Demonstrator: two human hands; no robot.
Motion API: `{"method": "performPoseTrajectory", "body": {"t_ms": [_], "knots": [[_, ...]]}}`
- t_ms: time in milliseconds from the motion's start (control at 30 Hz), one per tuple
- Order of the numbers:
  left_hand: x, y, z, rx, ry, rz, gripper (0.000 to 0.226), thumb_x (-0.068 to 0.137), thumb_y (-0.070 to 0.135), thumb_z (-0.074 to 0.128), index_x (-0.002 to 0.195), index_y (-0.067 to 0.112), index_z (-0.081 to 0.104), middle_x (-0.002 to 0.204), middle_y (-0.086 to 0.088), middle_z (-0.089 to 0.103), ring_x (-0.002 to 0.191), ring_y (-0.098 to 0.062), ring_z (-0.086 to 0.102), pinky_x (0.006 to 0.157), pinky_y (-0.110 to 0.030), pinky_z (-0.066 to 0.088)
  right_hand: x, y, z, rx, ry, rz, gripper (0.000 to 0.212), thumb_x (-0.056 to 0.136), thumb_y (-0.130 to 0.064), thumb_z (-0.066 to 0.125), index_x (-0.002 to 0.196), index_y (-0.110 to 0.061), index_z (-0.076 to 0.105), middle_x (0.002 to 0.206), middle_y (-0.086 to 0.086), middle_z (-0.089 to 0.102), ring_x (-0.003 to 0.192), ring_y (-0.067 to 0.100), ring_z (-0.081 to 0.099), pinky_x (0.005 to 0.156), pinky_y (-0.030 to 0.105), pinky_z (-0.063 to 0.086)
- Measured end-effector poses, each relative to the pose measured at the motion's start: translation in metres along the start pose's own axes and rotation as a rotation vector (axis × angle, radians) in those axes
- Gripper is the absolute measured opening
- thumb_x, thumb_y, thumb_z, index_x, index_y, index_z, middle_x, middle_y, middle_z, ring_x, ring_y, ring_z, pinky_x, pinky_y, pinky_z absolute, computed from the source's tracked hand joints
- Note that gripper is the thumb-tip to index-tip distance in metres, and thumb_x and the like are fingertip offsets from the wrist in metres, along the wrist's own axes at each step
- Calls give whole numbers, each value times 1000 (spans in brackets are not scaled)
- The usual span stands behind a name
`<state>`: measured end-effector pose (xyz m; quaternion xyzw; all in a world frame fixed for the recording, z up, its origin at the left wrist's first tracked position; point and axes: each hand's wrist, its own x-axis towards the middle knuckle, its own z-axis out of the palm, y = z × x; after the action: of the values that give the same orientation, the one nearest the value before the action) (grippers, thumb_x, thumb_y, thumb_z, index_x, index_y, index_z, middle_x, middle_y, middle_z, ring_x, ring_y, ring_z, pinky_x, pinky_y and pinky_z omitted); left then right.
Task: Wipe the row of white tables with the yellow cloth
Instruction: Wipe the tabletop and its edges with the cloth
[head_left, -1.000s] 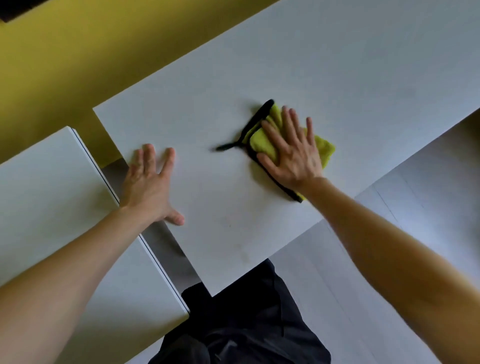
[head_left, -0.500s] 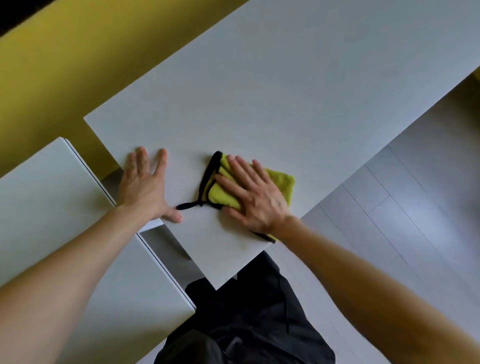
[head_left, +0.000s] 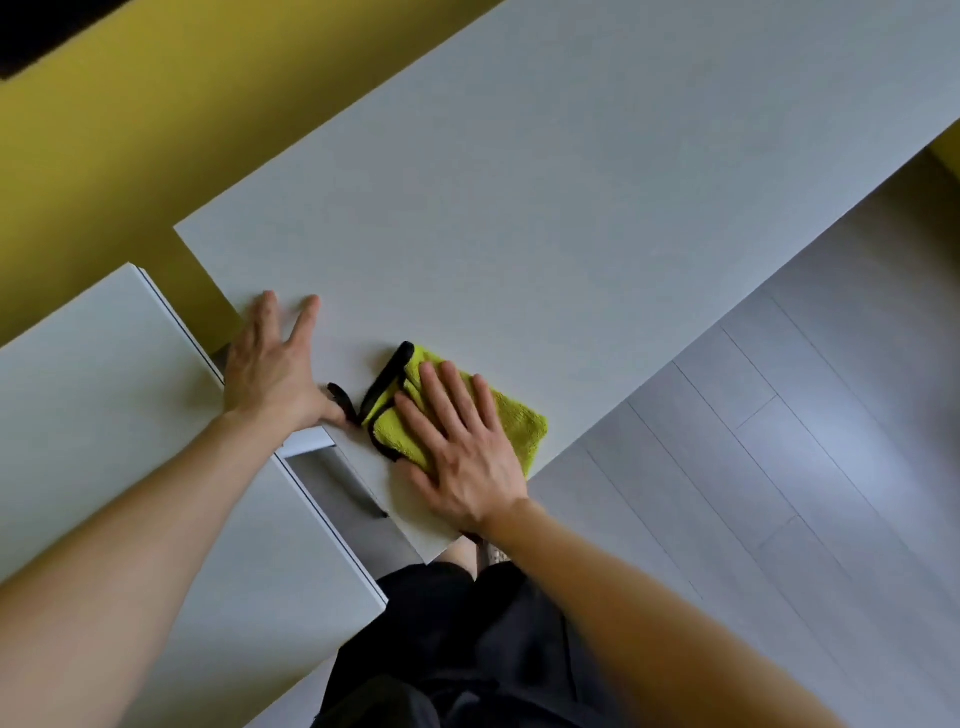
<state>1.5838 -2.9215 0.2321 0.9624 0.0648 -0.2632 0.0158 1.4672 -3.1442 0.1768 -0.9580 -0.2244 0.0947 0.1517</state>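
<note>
Soft, even daylight, fairly dim. Pale sheen on floor (head_left: 857, 441) well right of the right hand (head_left: 467, 457) fingers (head_left: 441, 395); faint shadow just beside them. Forearms (head_left: 649, 623) near cam blur, w/ wide-angle bending table (head_left: 571, 208) edges.

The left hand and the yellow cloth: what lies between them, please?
Only the black loop of the yellow cloth, on the white table; head view.
</note>
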Motion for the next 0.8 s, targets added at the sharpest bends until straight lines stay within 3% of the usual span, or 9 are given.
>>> {"method": "performPoseTrajectory", "body": {"t_ms": [100,233,300,367,500,633,667,733,800], "knots": [[-3,1,-2,-11,-48,-32,172,42,71,103,172,41,-6,180,-15,-12,169,-34,-1,134,-49,24,12,71,-17,-88,19,-43,78,100,-57,58,170,-32,33,183,10,9,169,34,4,135,61,6],[-3,0,-3,-22,-69,-49,174,41,76,100,171,43,-12,181,-13,-17,170,-31,-5,134,-46,22,52,167,-62,-149,125,368,73,106,-60,46,171,-32,30,183,12,6,169,32,3,135,61,3],[-4,-3,-3,-30,-55,-41,173,42,77,99,170,45,-11,181,-11,-18,170,-28,-7,133,-46,23,68,163,-62,-107,151,498,75,107,-64,35,172,-27,27,182,14,2,169,33,-1,134,62,2],[-5,-4,-3,-28,-55,-26,172,41,77,99,170,46,-10,181,-9,-17,170,-25,-8,132,-46,24,66,112,-45,-106,163,562,79,109,-66,28,173,-21,22,182,18,-2,168,39,-5,133,66,2],[-5,-4,-4,-38,-48,-22,171,41,79,98,171,46,-9,181,-8,-16,169,-26,-10,131,-49,26,30,9,-3,-99,57,268,77,111,-64,28,174,-19,22,181,21,0,167,45,-6,131,69,1],[-5,-5,-5,-30,-39,-6,171,40,82,96,171,45,-8,180,-8,-13,169,-28,-6,132,-49,24,47,45,-23,-202,32,83,78,102,-73,42,163,-24,42,165,20,38,157,44,29,131,70,6],[-5,-6,-3,-14,-31,-4,171,38,85,94,170,46,-8,180,-9,-12,169,-28,-5,133,-50,21,56,59,-30,-226,34,28,77,99,-74,45,159,-26,47,162,18,41,156,42,30,131,70,6],[-3,-8,0,43,-8,2,174,33,93,88,169,46,-9,180,-11,-9,169,-28,-5,135,-55,13,67,80,-34,-216,72,34,73,99,-72,48,156,-27,49,170,20,32,165,40,18,131,70,3],[-1,-10,0,72,5,9,175,30,95,85,169,46,-10,178,-13,-6,169,-27,-5,134,-61,5,73,81,-31,-147,171,195,67,100,-67,53,154,-28,52,179,19,13,169,36,1,134,64,-3]]}}
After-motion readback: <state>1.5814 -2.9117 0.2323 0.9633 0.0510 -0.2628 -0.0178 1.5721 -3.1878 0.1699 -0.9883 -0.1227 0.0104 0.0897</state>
